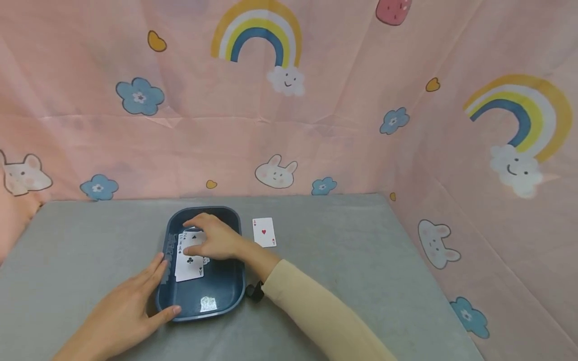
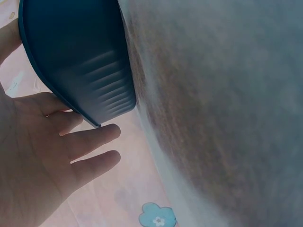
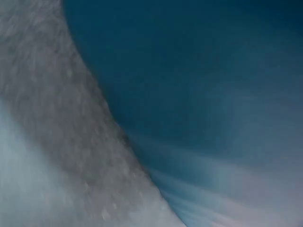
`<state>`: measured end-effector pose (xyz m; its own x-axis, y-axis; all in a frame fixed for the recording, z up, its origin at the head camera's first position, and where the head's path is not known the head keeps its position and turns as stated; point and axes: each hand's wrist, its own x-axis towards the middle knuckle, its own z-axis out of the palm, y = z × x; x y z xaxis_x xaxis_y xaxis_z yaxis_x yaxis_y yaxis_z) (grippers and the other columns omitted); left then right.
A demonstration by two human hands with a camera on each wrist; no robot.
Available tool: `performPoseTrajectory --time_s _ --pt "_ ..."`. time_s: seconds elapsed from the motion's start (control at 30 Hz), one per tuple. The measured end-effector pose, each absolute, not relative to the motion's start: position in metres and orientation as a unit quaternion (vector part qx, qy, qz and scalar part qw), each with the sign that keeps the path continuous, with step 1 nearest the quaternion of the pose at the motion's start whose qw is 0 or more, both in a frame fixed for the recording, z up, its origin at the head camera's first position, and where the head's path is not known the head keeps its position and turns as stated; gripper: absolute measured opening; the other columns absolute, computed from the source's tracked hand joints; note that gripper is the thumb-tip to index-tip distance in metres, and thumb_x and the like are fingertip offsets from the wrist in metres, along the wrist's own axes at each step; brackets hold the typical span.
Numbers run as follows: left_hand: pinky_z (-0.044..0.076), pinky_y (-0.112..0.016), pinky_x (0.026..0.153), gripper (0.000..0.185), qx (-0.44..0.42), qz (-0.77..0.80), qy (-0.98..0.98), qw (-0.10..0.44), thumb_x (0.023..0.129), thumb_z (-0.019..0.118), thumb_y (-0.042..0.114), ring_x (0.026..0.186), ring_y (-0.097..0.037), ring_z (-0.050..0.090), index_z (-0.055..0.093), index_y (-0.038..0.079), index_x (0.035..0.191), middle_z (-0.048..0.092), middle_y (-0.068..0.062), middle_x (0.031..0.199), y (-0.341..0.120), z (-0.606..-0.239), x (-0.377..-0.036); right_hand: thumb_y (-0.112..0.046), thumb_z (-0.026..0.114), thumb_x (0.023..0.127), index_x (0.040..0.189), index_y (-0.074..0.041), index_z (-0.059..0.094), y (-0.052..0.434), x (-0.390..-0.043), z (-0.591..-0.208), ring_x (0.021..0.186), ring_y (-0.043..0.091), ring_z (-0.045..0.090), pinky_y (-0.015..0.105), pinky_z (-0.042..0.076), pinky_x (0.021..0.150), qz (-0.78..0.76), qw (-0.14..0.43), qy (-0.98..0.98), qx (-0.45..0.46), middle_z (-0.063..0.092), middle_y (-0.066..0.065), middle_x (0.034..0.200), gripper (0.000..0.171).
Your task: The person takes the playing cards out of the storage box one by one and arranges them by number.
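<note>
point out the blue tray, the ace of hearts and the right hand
blue tray (image 1: 226, 296), head view, bare floor near its front rim
ace of hearts (image 1: 264, 232), head view, middle heart pip
right hand (image 1: 217, 239), head view, back of hand

Dark blue tray (image 1: 235, 296); white cards (image 1: 189, 265) with black clubs under the right hand (image 1: 212, 240); white ace (image 1: 264, 232) with red heart beside; grey table (image 1: 361, 260); pink backdrop (image 1: 343, 125) printed with rainbows, flowers, bunnies.

The ace of hearts card (image 1: 264, 232) reads "A"; a tray card (image 1: 189, 261) "2".
</note>
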<state>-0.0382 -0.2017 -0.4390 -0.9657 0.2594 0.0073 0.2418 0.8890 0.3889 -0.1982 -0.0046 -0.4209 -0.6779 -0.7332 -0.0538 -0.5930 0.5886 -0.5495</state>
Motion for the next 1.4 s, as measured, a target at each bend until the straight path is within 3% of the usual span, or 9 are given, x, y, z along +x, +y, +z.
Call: performPoseTrajectory --time_s 0.5,0.7,0.87,1.4 --pt "0.053 -0.064 0.094 0.107 0.137 0.201 0.970 0.012 0.088 0.067 0.074 0.128 -0.047 0.060 0.043 -0.005 0.156 0.039 -0.026 0.162 -0.203 -0.440 -0.038 -0.054 0.082 0.084 0.147 -0.019 0.062 -0.018 -0.196 -0.439 0.126 0.012 0.053 0.028 0.045 0.103 -0.123 0.131 0.901 -0.396 0.058 0.000 0.148 0.075" --pt "0.052 -0.065 0.095 0.109 0.131 0.199 0.971 0.020 0.088 0.066 0.076 0.129 -0.048 0.058 0.041 -0.005 0.157 0.038 -0.027 0.163 -0.203 -0.440 -0.039 -0.065 0.085 0.076 0.149 -0.022 0.060 -0.020 -0.195 -0.442 0.119 0.011 0.051 0.026 0.041 0.094 -0.071 0.122 0.898 -0.416 0.059 -0.001 0.144 0.088" --pt "0.053 -0.066 0.093 0.113 0.126 0.195 0.972 0.034 0.087 0.064 0.079 0.128 -0.050 0.058 0.040 -0.005 0.158 0.038 -0.028 0.162 -0.203 -0.440 -0.040 -0.072 0.086 0.069 0.151 -0.025 0.058 -0.020 -0.194 -0.443 0.121 0.010 0.049 0.029 0.038 0.098 -0.050 0.131 0.899 -0.416 0.057 -0.004 0.144 0.098" --pt "0.052 -0.065 0.095 0.105 0.145 0.212 0.967 0.005 0.090 0.068 0.071 0.129 -0.048 0.058 0.040 -0.004 0.158 0.037 -0.025 0.164 -0.204 -0.441 -0.038 -0.066 0.093 0.065 0.150 -0.028 0.058 -0.020 -0.191 -0.445 0.124 0.008 0.047 0.029 0.038 0.099 -0.039 0.123 0.902 -0.412 0.055 -0.007 0.145 0.099"
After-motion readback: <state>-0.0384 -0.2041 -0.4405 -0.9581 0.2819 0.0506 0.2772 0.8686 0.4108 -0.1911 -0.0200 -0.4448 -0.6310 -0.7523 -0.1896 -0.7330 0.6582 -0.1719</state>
